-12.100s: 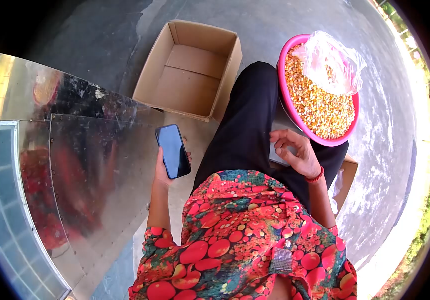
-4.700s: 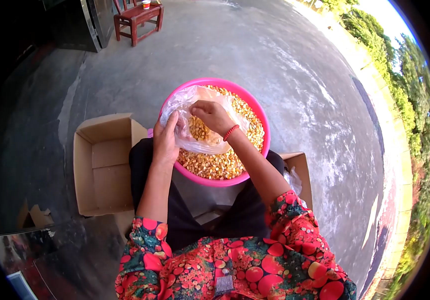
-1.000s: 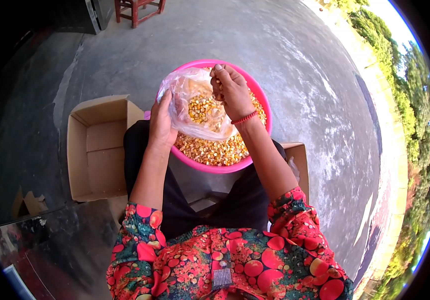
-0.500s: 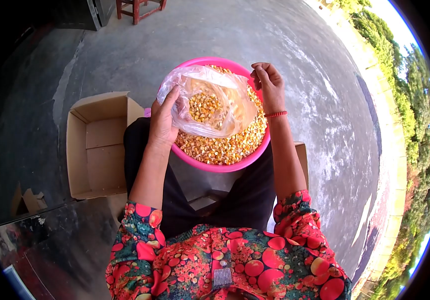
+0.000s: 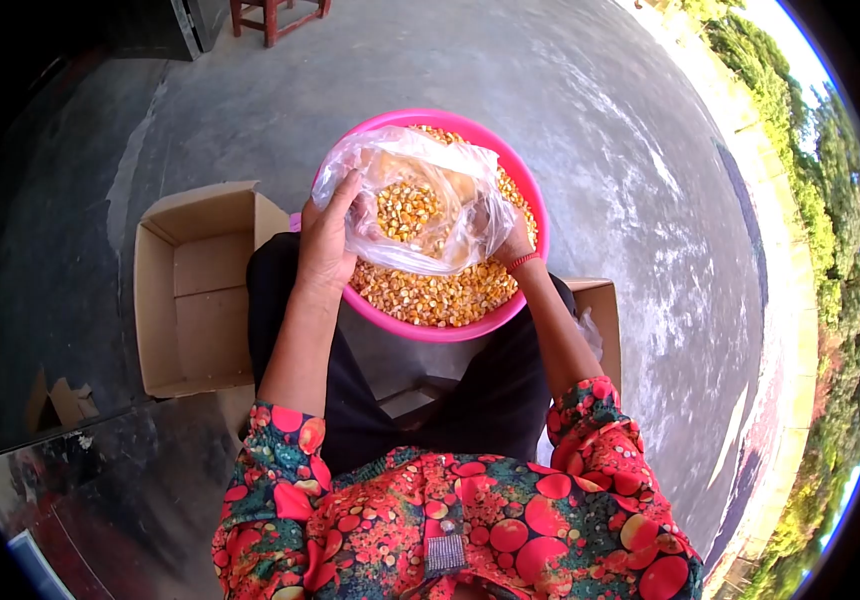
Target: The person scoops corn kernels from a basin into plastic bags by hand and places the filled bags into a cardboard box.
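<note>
A clear plastic bag [image 5: 440,152] with corn kernels [image 5: 408,210] inside lies over a pink basin [image 5: 540,205], its mouth facing up. More loose corn kernels [image 5: 440,300] fill the basin below and around it. My left hand [image 5: 328,238] grips the bag's left edge, thumb on top and the other fingers showing faintly through the film. At the bag's right side is my right hand [image 5: 512,238], closed on the plastic, with its fingertips partly covered by the film. The basin rests between my knees.
An open cardboard box [image 5: 200,290] stands left of my leg. Another cardboard box [image 5: 605,320] is by my right knee, with some plastic film at it. A red wooden stool [image 5: 272,22] stands on the concrete floor [image 5: 430,60] at the back.
My right hand has come down and inward from above the basin's right rim to the bag's right side. My left hand keeps its hold in the same place.
</note>
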Available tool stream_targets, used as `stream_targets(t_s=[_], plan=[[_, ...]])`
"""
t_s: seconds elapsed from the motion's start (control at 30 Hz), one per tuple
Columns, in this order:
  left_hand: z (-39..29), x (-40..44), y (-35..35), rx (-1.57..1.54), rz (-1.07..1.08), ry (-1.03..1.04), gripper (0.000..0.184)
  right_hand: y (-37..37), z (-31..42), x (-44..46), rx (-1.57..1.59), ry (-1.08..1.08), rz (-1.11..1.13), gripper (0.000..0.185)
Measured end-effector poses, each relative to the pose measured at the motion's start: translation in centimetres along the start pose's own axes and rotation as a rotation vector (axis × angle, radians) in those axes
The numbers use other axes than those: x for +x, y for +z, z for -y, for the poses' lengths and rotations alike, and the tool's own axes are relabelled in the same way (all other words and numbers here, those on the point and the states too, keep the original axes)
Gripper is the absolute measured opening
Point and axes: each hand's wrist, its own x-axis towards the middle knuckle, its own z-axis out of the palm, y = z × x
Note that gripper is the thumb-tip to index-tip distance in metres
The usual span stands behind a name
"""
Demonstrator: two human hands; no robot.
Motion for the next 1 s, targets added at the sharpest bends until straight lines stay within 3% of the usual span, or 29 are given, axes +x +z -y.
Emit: stream_targets(t_s=[0.1, 0.23, 0.3, 0.37, 0.53, 0.6, 0.77, 1.0], plan=[[-0.1, -0.1, 0.0, -0.001, -0.004, 0.006, 0.021, -0.2, 0.7, 0.1, 0.241, 0.156, -0.021, 0.022], [-0.2, -0.1, 0.0, -0.008, 0.005, -0.003, 0.019, 0.3, -1.6, 1.7, 0.346, 0.014, -0.186, 0.021], [-0.1, 0.0, -0.1, -0.013, 0.005, -0.005, 0.018, -0.2, -1.4, 2.5, 0.734, 0.269, -0.274, 0.020], [0.1, 0.3, -0.2, -0.018, -0.008, 0.001, 0.019, -1.4, -0.8, 3.1, 0.817, 0.304, -0.284, 0.020], [-0.1, 0.0, 0.3, -0.024, -0.003, -0.003, 0.022, -5.0, 6.0, 4.1, 1.263, 0.289, -0.307, 0.020], [-0.1, -0.1, 0.4, -0.018, -0.003, -0.004, 0.022, -5.9, 9.7, 4.3, 1.279, 0.243, -0.290, 0.020], [-0.5, -0.3, 0.9, 0.019, 0.018, -0.001, 0.022, -3.6, 15.4, 4.4, 1.307, 0.081, -0.010, 0.022], [-0.4, -0.2, 0.0, -0.012, 0.040, 0.002, 0.018, 3.2, 15.1, 5.9, 0.939, 0.088, -0.031, 0.025]])
